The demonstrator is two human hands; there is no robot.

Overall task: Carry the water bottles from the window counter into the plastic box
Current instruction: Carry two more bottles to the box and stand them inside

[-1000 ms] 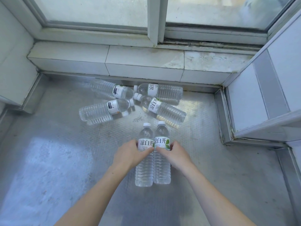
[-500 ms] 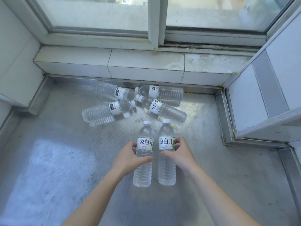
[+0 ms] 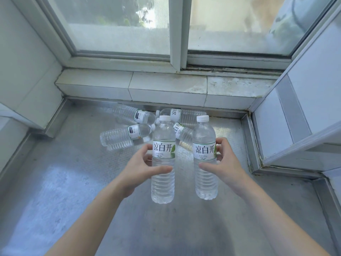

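My left hand (image 3: 140,165) grips a clear water bottle (image 3: 163,183) with a white and green label, held upright above the metal counter (image 3: 64,182). My right hand (image 3: 224,163) grips a second bottle (image 3: 205,180) of the same kind, also upright, a hand's width to the right. Behind them several more bottles lie on their sides near the back of the counter: two with dark labels (image 3: 121,135) (image 3: 132,113) on the left, two with white labels (image 3: 186,114) (image 3: 181,133) partly hidden behind the held ones. The plastic box is not in view.
A tiled ledge (image 3: 166,89) and a sliding window (image 3: 177,30) close off the back. White walls stand at the left (image 3: 24,71) and right (image 3: 304,108), with metal trim (image 3: 249,141) along the counter's right edge.
Both hands have lifted their bottles off the counter and moved them apart, bringing them closer to the camera. The view has tilted up toward the window.
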